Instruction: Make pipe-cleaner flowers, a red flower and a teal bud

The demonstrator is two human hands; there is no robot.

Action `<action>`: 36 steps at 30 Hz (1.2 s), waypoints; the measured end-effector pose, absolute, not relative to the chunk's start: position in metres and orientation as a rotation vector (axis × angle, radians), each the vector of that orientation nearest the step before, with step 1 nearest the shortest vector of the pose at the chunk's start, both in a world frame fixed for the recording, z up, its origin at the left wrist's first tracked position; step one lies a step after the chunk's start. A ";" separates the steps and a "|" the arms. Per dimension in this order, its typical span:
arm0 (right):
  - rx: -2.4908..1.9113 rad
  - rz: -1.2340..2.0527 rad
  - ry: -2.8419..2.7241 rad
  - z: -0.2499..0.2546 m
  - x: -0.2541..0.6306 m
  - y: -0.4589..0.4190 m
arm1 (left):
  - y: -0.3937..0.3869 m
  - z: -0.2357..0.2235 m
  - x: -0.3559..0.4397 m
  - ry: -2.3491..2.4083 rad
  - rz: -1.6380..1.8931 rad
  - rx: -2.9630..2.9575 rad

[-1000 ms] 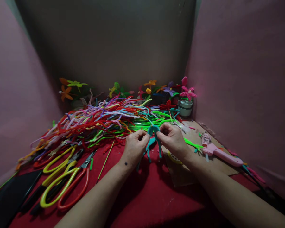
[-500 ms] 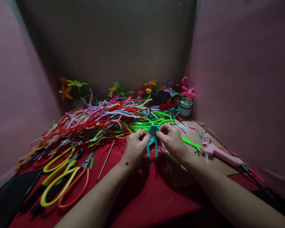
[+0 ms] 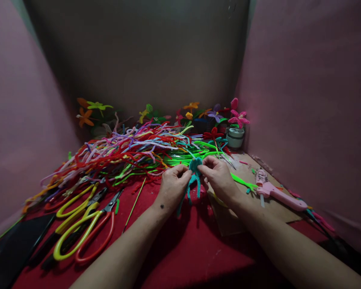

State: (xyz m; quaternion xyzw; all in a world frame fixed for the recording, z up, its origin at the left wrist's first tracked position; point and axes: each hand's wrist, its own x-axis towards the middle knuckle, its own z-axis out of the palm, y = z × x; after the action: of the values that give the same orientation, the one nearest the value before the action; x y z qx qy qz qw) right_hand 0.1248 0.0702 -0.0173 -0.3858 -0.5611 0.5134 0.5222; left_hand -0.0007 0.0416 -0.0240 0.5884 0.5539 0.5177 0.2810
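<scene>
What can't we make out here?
Head view, hidden: exact pinch points on the teal piece, covered by fingers of the left hand and right hand.
Head view, hidden: full shape of the yellow object, behind the right hand.
Head view, cut off: black item, by the left edge.
Head view, dim: orange flower's base, lost in shadow.

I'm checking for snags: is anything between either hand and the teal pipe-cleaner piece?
Nothing visible is in the way: the left hand and right hand both pinch the teal pipe-cleaner piece directly. The pile of pipe cleaners lies beyond it, not between.
</scene>
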 end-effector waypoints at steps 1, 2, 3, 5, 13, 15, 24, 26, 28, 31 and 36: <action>-0.923 1.236 -1.339 -0.017 0.125 0.070 | 0.042 -0.024 -0.001 1.474 1.392 1.570; -0.925 1.236 -1.336 -0.016 0.125 0.069 | 0.042 -0.024 -0.001 1.464 1.398 1.562; -0.927 1.231 -1.335 -0.015 0.124 0.069 | 0.042 -0.024 -0.001 1.455 1.402 1.553; -0.930 1.225 -1.340 -0.014 0.124 0.068 | 0.042 -0.024 -0.001 1.445 1.399 1.527; -0.898 1.228 -1.329 -0.018 0.122 0.068 | 0.041 -0.023 -0.001 1.436 1.380 1.463; -0.893 1.254 -1.322 -0.018 0.122 0.068 | 0.041 -0.022 -0.001 1.447 1.378 1.461; -0.866 1.307 -1.325 -0.019 0.123 0.067 | 0.041 -0.022 -0.001 1.382 1.383 1.369; -0.868 1.302 -1.330 -0.018 0.123 0.067 | 0.041 -0.021 -0.001 1.344 1.382 1.315; -0.867 1.302 -1.323 -0.018 0.123 0.067 | 0.040 -0.019 0.000 1.305 1.385 1.254; -0.854 1.343 -1.296 -0.019 0.123 0.066 | 0.040 -0.019 0.000 1.254 1.401 1.199; -0.856 1.464 -1.289 -0.026 0.123 0.066 | 0.041 -0.023 -0.003 1.204 1.393 1.215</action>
State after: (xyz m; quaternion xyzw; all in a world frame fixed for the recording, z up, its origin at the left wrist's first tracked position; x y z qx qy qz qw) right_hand 0.1226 0.0658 -0.0261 -0.3514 -0.5294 0.6013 0.4845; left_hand -0.0027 0.0413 -0.0227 0.4916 0.4870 0.5637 0.4510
